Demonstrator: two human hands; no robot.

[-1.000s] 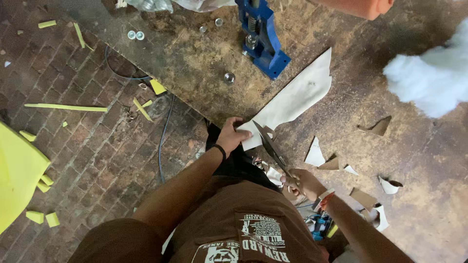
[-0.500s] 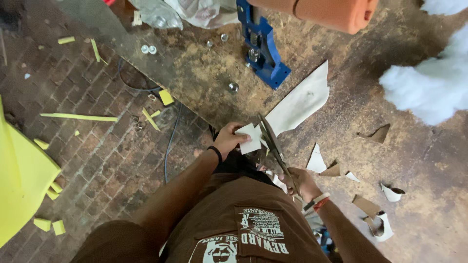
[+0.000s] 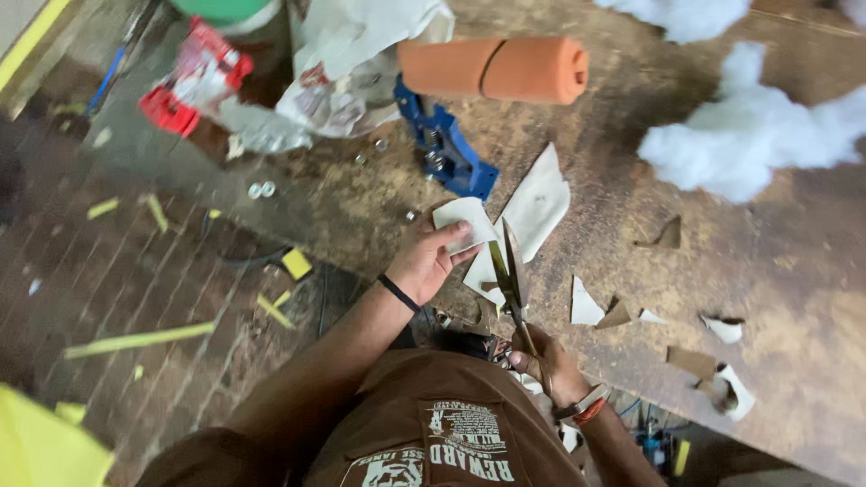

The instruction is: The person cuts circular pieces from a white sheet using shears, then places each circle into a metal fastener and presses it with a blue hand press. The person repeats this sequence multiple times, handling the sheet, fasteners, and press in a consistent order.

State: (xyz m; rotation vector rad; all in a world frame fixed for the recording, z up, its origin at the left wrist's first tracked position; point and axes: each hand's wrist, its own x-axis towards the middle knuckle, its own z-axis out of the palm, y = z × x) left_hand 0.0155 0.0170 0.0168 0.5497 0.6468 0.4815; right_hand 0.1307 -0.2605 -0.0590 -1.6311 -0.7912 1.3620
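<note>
- The workbench [image 3: 361,194] is a worn wooden top strewn with white stuffing [image 3: 749,144], an orange foam roll [image 3: 492,68], a blue metal fixture [image 3: 446,149] and small offcuts [image 3: 586,307]. A brick floor [image 3: 135,289] with yellow strips lies to the person's left.
- The pale sheet [image 3: 532,203] lies flat near the bench's near edge, just past the blue fixture, with its near end lifted toward the person.
- The left hand [image 3: 424,261] pinches the near flap of the sheet, thumb on top and fingers curled under it.
- The right hand [image 3: 546,365] is closed around the handles of the scissors [image 3: 511,271], whose blades point away from the body and lie along the sheet's edge. They look nearly closed, though blur makes that hard to judge.
- As a judgement, the step in hand is a cut running lengthwise through the sheet. The next move calls for opening the blades and feeding the sheet forward while the left hand keeps it taut and clear of the edges.
- Against the frame half a second ago, the view has tilted up — the foam roll and the bags behind it now show in full, and the left hand's flap sits higher.
</note>
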